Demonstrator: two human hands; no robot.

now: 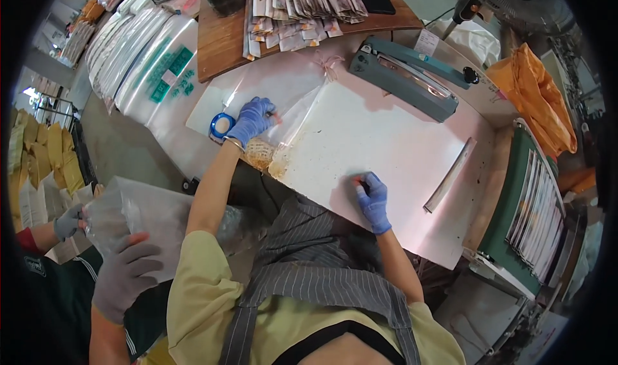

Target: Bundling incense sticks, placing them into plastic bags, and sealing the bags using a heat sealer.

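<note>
gloved hands (252, 121), stained white tabletop (386, 140), green belt (510, 188), fan (524, 3)

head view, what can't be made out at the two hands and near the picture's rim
All in the head view:
Left hand: its palm side and any grip on the clear plastic, hidden by the back of the hand.
Right hand: whatever its curl may hold, hidden by the hand itself.
Fan: upper part, cut off by the top edge.
</note>
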